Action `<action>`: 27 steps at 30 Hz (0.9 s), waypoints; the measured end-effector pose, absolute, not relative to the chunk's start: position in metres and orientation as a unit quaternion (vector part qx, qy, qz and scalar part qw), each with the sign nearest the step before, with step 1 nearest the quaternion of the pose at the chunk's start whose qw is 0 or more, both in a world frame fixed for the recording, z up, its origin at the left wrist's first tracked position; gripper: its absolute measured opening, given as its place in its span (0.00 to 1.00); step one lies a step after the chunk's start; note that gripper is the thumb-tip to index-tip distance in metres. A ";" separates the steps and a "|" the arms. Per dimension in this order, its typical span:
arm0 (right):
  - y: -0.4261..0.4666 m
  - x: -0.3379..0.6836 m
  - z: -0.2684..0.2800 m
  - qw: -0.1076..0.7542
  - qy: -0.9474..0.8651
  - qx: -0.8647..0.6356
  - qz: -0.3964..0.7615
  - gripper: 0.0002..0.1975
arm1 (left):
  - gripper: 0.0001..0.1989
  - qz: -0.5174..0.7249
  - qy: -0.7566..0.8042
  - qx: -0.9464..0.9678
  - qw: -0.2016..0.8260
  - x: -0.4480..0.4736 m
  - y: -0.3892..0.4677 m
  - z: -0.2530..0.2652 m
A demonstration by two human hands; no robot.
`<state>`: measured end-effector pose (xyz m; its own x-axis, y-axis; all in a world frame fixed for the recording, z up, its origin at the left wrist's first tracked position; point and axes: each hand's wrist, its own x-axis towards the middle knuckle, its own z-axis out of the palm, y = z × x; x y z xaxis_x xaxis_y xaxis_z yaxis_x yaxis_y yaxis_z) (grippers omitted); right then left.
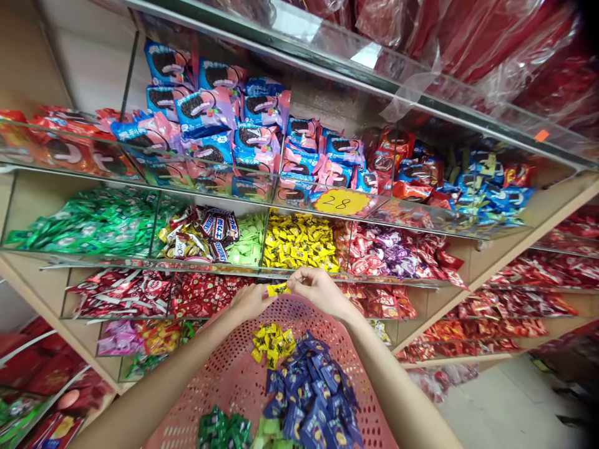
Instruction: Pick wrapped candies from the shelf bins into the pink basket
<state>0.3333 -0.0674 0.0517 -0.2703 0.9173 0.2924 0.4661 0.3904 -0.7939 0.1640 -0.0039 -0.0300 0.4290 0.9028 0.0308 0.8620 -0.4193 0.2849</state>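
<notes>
Both hands meet over the far rim of the pink basket (224, 380), just in front of the shelf of sweets. The left hand (250, 301) and the right hand (318, 288) each pinch one end of a single yellow candy (277, 289) between thumb and fingertips, so the wrapper is stretched level between them, above the basket and a little below the bin of yellow candies (299, 240) it matches

Lower in the basket lie a small heap of the same yellow sweets (272, 343), a larger pile of dark blue ones (313, 393) and some green ones (224, 430) near the bottom edge. The clear front (140, 262) of the bin row runs just beyond the knuckles

As a judgement of how to handle this well: the piece is light and slippery, so a soft fingertip pinch on the twisted ends is enough, and a hard squeeze would only crush the wrapper. Keeping it over the mesh means a slip lands it among the others, not on the floor. If one hand lets go, the other should hold on until the piece is low over the yellow heap. The forearms bracket the basket, so the elbows are best kept in, or they may tip it
</notes>
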 end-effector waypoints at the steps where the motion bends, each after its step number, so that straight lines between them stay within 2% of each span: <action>1: -0.067 0.332 0.050 0.377 -0.743 -0.466 0.297 0.09 | 0.24 0.089 0.520 0.842 0.116 0.164 -0.004 -0.030; 7: -0.063 0.329 0.042 0.358 -0.760 -0.461 0.287 0.11 | 0.16 0.068 0.513 0.847 0.123 0.162 -0.005 -0.026; 12: -0.065 0.328 0.039 0.340 -0.778 -0.459 0.261 0.11 | 0.18 0.073 0.515 0.843 0.139 0.162 -0.007 -0.022; 17: -0.070 0.321 0.026 0.286 -0.711 -0.473 0.434 0.12 | 0.19 0.076 0.516 0.841 0.141 0.163 -0.007 -0.022; 19: -0.071 0.319 0.018 0.263 -0.703 -0.471 0.464 0.11 | 0.19 0.080 0.516 0.843 0.133 0.163 -0.006 -0.024; 23: -0.068 0.320 -0.001 0.226 -0.749 -0.467 0.412 0.05 | 0.19 0.088 0.508 0.849 0.113 0.163 -0.005 -0.028; 27: -0.060 0.325 -0.022 0.179 -0.796 -0.506 0.281 0.04 | 0.20 0.090 0.512 0.845 0.122 0.163 -0.006 -0.027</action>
<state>0.3254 -0.0596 -0.0225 -0.4244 0.9055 0.0015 0.7042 0.3310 -0.6282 0.1630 -0.0061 -0.0272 0.4589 0.8881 0.0273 0.8439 -0.4453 0.2992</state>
